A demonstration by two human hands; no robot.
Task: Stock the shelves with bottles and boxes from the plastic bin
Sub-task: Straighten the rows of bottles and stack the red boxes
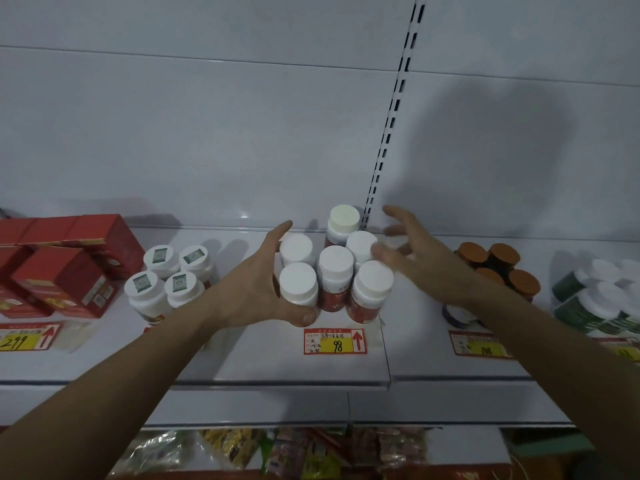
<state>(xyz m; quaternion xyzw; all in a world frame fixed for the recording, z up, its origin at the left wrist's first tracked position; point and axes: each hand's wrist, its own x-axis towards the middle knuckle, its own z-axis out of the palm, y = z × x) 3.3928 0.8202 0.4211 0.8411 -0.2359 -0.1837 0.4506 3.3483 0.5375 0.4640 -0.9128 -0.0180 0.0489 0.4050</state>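
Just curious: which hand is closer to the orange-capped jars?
Right. The right hand hovers just left of the orange-capped jars; the left hand is farther off, gripping a white-capped bottle.

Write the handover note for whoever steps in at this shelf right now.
Left hand: against the left side of the white-capped bottles, thumb curled round the front-left bottle.
Right hand: open, blurred, at the cluster's right side.
Done: six bottles stand on the shelf behind the 98 price tag.
Left: the bin is out of view, so remaining stock cannot be judged.
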